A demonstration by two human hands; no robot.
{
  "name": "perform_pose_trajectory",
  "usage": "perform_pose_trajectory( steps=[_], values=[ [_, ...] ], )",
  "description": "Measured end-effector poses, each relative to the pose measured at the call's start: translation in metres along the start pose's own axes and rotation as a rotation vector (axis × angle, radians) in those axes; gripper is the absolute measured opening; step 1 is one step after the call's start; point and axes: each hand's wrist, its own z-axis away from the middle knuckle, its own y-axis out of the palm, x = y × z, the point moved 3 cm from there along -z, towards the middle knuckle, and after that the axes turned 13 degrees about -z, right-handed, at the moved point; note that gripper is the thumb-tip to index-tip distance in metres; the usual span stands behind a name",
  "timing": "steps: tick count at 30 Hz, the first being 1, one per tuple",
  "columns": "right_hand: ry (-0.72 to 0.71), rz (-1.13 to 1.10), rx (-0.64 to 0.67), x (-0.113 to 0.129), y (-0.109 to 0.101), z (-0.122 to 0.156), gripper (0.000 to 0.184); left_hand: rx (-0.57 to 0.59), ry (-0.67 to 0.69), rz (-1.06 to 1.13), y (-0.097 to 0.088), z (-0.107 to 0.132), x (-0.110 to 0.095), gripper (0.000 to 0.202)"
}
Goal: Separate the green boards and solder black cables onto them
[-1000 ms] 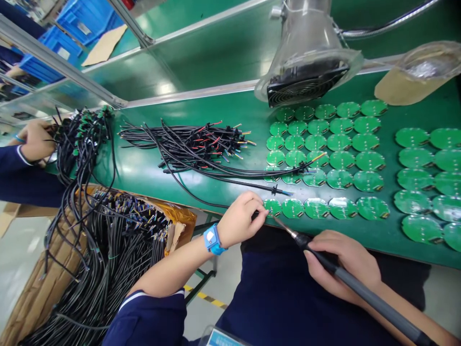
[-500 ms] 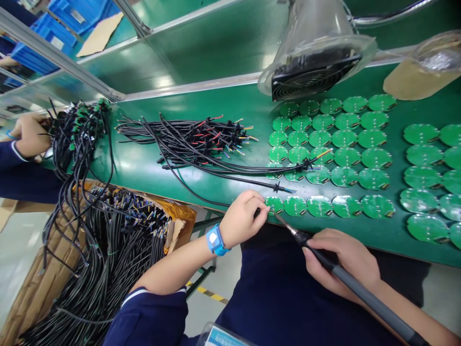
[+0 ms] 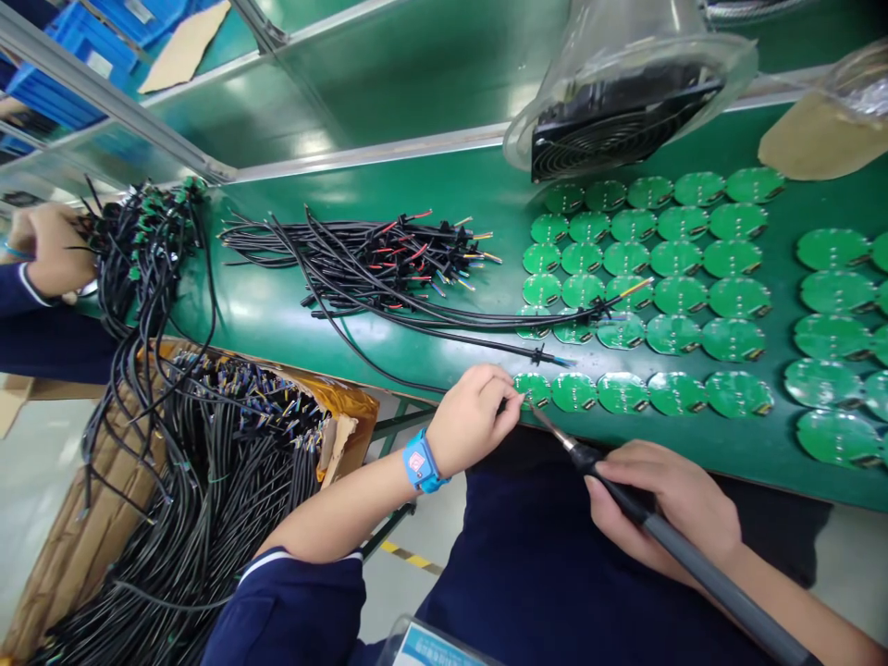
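Observation:
My left hand (image 3: 478,412), with a blue strap on its wrist, is closed in a pinch at the left end of the front row of boards. A black cable (image 3: 397,375) runs from the left into this hand; the pinched end is mostly hidden by the fingers. Right beside the fingertips lies a round green circuit board (image 3: 533,389). My right hand (image 3: 670,499) grips a soldering iron (image 3: 700,560) like a pen. The iron's tip points up and left at that board's near edge; whether it touches cannot be told.
Rows of green boards (image 3: 739,301) cover the bench's right side. A cable bundle (image 3: 388,259) lies mid-bench. A fan in a plastic hood (image 3: 597,139) hangs above. At the left are a co-worker's hand (image 3: 59,250), wired boards (image 3: 156,217) and a carton of cables (image 3: 343,444).
The view has shifted slightly, so the boards and fan appear farther right. Both hands keep their grips, and the iron's tip stays by the same board.

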Motion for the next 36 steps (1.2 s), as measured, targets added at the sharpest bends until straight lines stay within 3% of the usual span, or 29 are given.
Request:
perform_pose_trajectory(
  steps=[9, 20, 28, 31, 33, 36],
  values=[
    [0.092, -0.029, -0.036, 0.002, -0.007, -0.002, 0.029, -0.012, 0.005, -0.029, 0.0, 0.001, -0.001, 0.006],
    [-0.023, 0.258, 0.071, 0.007, 0.008, 0.002, 0.028, -0.047, 0.0, -0.062, 0.001, 0.001, -0.003, 0.006],
    [-0.04, 0.259, 0.109, 0.012, 0.014, 0.001, 0.027, -0.069, -0.045, -0.07, 0.003, 0.003, -0.005, 0.006],
    [0.038, 0.231, 0.121, 0.011, 0.011, -0.001, 0.019, -0.075, -0.07, -0.075, 0.003, 0.003, -0.006, 0.006],
    [0.11, 0.185, 0.069, 0.01, 0.006, -0.005, 0.013, -0.075, -0.081, -0.077, 0.003, 0.003, -0.006, 0.006],
    [0.18, 0.19, -0.114, 0.008, -0.008, -0.012, 0.013, -0.08, -0.091, -0.075, 0.002, 0.004, -0.008, 0.007]
  ],
)
